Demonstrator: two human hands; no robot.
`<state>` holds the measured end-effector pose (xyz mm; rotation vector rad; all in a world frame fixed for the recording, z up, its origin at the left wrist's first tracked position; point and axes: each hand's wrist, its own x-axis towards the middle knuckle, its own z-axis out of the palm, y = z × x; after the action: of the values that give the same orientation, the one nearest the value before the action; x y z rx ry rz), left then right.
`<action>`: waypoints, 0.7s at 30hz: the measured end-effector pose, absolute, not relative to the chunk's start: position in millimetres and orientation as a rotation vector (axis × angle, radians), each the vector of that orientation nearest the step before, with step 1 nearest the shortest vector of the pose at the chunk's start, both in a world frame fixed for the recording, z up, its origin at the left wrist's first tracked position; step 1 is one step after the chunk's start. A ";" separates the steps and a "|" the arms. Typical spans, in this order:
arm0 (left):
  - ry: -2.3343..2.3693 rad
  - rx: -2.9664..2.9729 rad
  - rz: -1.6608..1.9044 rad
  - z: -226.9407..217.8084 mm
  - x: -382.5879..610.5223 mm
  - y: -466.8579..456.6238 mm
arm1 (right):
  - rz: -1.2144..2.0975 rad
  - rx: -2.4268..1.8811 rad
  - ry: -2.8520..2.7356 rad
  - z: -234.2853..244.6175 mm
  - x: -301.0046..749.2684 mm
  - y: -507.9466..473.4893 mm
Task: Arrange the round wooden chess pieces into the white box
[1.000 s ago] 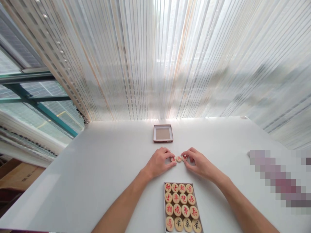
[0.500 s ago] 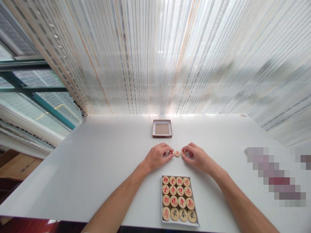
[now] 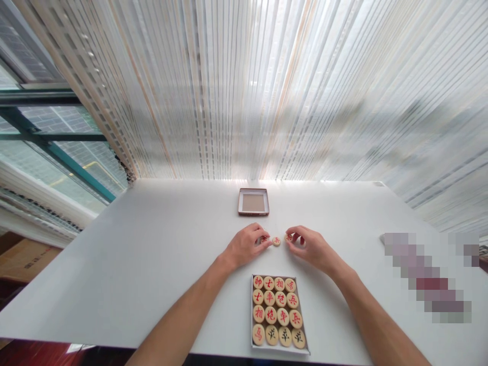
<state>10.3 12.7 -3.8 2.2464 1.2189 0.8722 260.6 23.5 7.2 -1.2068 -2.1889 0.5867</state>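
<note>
Three round wooden chess pieces with red characters lie in a row on the white table (image 3: 152,264). My left hand (image 3: 244,246) pinches the left piece (image 3: 264,238) between thumb and fingers. My right hand (image 3: 310,248) pinches the right piece (image 3: 288,237), lifted slightly off the row. The middle piece (image 3: 276,241) lies free between both hands. Just below my hands sits an open white box (image 3: 254,351) filled with several such pieces in rows, most marked red and a few black.
A small square brown-rimmed lid (image 3: 253,202) lies farther back on the table. A striped sheer curtain (image 3: 267,91) hangs behind the far edge. A blurred-out patch (image 3: 427,274) covers the table's right side. A window (image 3: 49,137) shows at the left.
The right piece has parted a little from the middle one, held by my right hand. The view has shifted slightly, so the box sits higher in the picture.
</note>
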 end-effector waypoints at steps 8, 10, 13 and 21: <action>1.101 2.249 0.832 5.2 2.5 8.8 | 0.806 -1.189 -2.111 11.9 258.6 19.9; 1.082 2.261 0.838 6.7 1.4 7.9 | 0.909 -1.190 -2.069 10.3 258.5 20.7; 1.068 2.270 0.856 6.2 1.4 7.7 | 1.055 -1.217 -1.954 8.9 259.4 23.2; 1.068 2.193 0.886 -3.3 0.8 12.2 | 1.180 -1.229 -1.723 5.7 265.1 3.1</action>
<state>0.8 12.2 -3.3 2.1929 1.0683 0.8865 265.1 3.1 5.7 -1.2288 -1.7228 1.1797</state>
